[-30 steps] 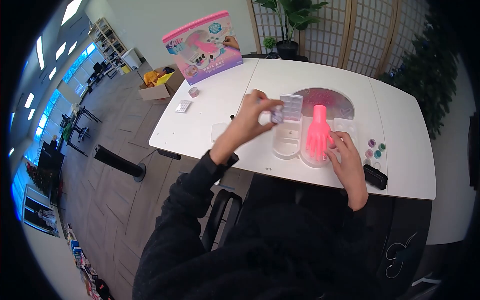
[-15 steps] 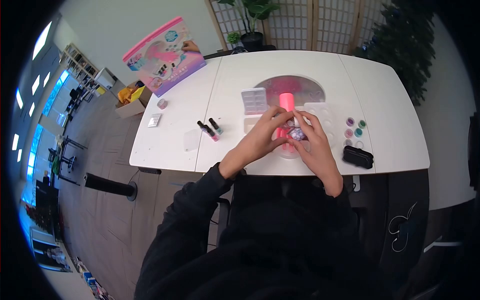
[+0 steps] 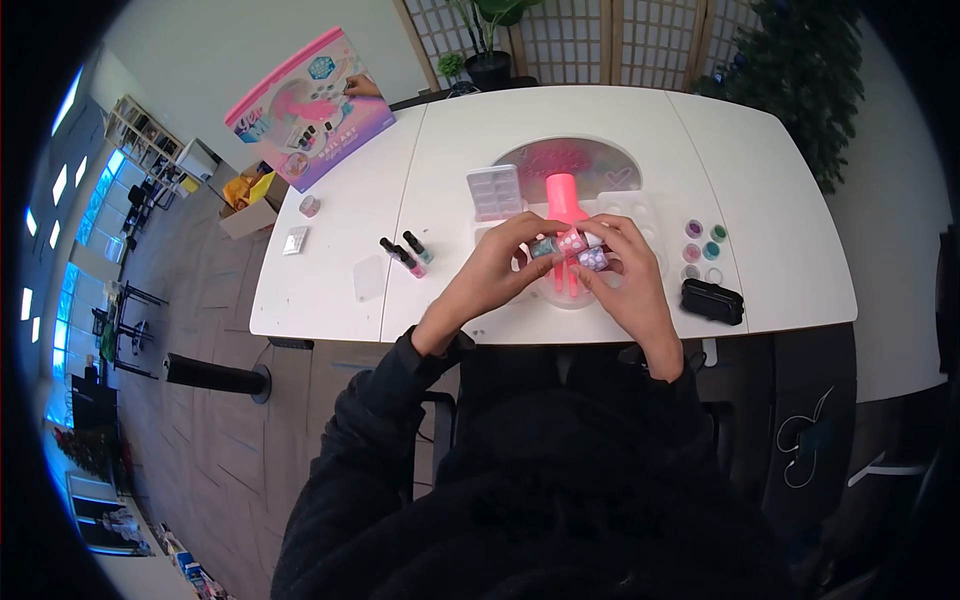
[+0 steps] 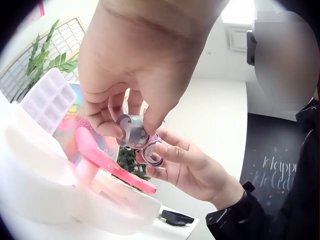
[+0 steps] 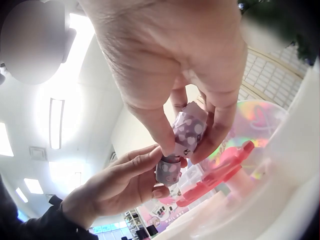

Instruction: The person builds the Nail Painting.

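Both hands meet above the pink plastic hand (image 3: 563,195). My left hand (image 3: 496,264) pinches a grey-green patterned roll (image 3: 543,247) between thumb and fingers. My right hand (image 3: 632,285) grips a purple polka-dot roll (image 3: 593,259), seen close up in the right wrist view as a dotted roll (image 5: 189,131). A pink dotted roll (image 3: 571,242) lies between the two hands; which hand bears it I cannot tell. In the left wrist view the grey roll (image 4: 132,131) is against the left fingertips, beside a ring-shaped roll end (image 4: 152,152).
A compartment tray (image 3: 495,192) stands behind the left hand. Small polish bottles (image 3: 416,246) and a clear lid (image 3: 368,279) lie left. Several glitter pots (image 3: 693,253) and a black case (image 3: 712,301) are right. A nail art box (image 3: 318,115) stands at the back left.
My left hand has come in from the left to meet my right hand, which has lifted from beside the pink hand. Since half a second ago, the rolls have come into clearer view between the fingers.
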Demonstrator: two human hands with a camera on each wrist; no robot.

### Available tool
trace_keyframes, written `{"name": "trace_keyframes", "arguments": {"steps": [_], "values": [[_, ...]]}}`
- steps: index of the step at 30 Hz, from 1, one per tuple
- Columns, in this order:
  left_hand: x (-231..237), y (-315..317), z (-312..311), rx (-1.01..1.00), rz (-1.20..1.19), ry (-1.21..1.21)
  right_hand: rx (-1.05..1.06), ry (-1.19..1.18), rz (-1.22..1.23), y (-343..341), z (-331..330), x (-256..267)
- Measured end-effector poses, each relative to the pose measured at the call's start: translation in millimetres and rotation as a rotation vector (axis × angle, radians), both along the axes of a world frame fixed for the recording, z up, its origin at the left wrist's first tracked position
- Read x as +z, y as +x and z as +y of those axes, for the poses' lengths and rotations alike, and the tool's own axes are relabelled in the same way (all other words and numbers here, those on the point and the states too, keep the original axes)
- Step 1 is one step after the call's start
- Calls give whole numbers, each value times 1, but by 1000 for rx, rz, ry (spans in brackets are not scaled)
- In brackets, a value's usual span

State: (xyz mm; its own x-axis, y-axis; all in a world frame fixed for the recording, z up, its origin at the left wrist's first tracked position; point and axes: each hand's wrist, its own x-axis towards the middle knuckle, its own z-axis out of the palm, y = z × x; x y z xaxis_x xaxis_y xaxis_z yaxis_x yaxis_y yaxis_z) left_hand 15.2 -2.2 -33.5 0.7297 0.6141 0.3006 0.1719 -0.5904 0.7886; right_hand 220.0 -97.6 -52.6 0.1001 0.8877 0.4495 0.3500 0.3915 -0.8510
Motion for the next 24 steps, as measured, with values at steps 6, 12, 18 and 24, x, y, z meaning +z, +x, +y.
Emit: {"name": "trace_keyframes", "arguments": {"steps": [6,12,18,24], "values": [[-16,-2,-4,22,-60,-13,61,56,-46,-12,-1,3],[-9,-15,-1,97,-101,38,-17,113,-70,-14,4,0],[9,-42,0,138,-82,-233,-22,110,-110,-16,1,3],[11,-41,-10,101,-105,-390,50,96,-159,-28,-1,7]]}}
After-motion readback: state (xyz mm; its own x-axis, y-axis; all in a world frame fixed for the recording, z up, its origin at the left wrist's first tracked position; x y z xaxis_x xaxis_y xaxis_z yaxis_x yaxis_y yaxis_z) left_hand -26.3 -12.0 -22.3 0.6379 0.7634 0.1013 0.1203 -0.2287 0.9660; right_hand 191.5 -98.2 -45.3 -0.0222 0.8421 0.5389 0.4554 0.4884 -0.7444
